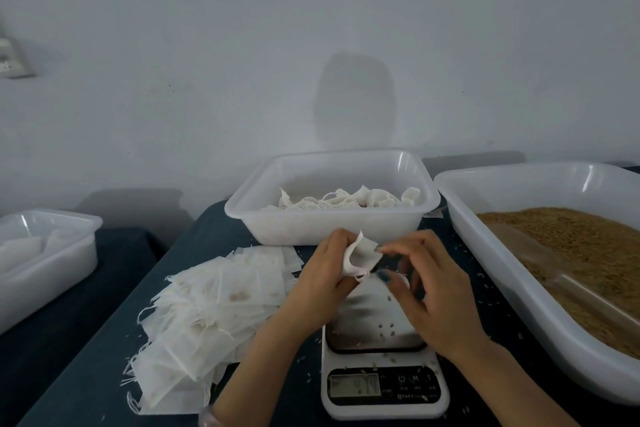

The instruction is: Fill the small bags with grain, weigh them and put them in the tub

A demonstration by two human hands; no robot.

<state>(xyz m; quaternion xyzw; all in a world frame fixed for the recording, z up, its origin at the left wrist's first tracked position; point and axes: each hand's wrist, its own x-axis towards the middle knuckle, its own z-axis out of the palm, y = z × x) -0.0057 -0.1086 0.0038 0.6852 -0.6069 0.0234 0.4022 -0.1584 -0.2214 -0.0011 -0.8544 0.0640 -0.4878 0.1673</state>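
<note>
My left hand [323, 279] grips a small white bag [360, 256] above the far end of the kitchen scale [382, 381]. My right hand [433, 291] pinches the bag's right edge between thumb and fingertips. A few loose grains lie on the scale's steel platform [375, 326]. Straight behind the hands stands a white tub [329, 222] holding several filled bags. A large white tub of brown grain [581, 253] sits at the right, with a clear scoop [588, 291] lying in it. A heap of empty flat bags [214, 315] lies left of the scale.
Another white tub [45, 260] with white bags stands on a separate dark surface at the far left. The dark blue tabletop [86, 388] is sprinkled with stray grains. A pale wall rises right behind the tubs.
</note>
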